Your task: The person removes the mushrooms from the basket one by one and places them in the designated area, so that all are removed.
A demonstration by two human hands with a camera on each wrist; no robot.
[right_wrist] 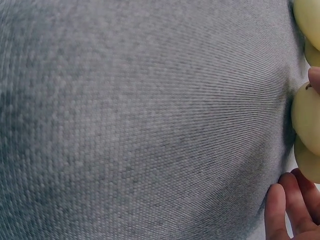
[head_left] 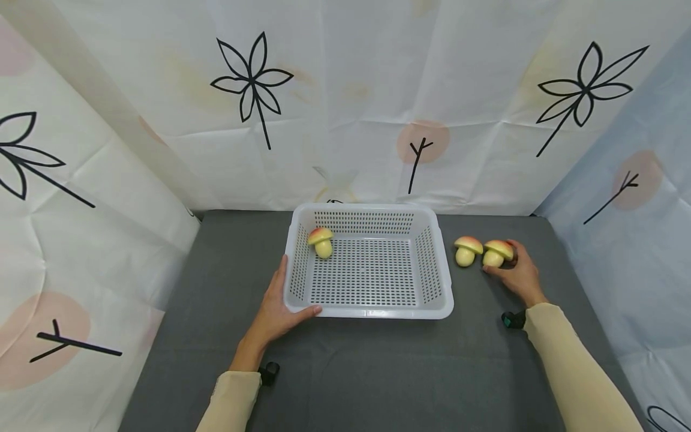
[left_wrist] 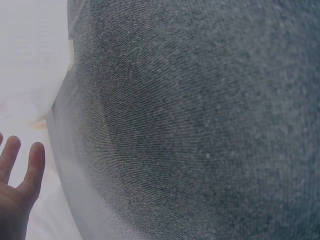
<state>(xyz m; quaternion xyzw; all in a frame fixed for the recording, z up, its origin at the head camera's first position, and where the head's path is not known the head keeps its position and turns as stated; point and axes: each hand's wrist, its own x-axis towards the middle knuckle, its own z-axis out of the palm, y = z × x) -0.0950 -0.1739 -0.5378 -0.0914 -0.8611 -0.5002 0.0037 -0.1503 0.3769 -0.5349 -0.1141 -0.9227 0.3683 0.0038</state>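
A white plastic basket [head_left: 361, 313] with slotted walls stands on the grey table; one yellow toy mushroom [head_left: 323, 243] with a reddish cap lies inside at its left. My left hand [head_left: 275, 309] rests against the basket's front left corner, thumb along the front rim and fingers by the left wall. In the left wrist view its fingers [left_wrist: 34, 170] look straight and spread. Right of the basket, my right hand [head_left: 520, 276] holds a second toy mushroom [head_left: 493, 257] between thumb and fingers. A third toy mushroom [head_left: 466, 255] stands just left of it.
Grey cloth covers the table [head_left: 345, 372]. Behind it hangs a white patterned curtain [head_left: 356, 108], with further curtains along the left and right sides. The basket's back rim is close to the rear curtain.
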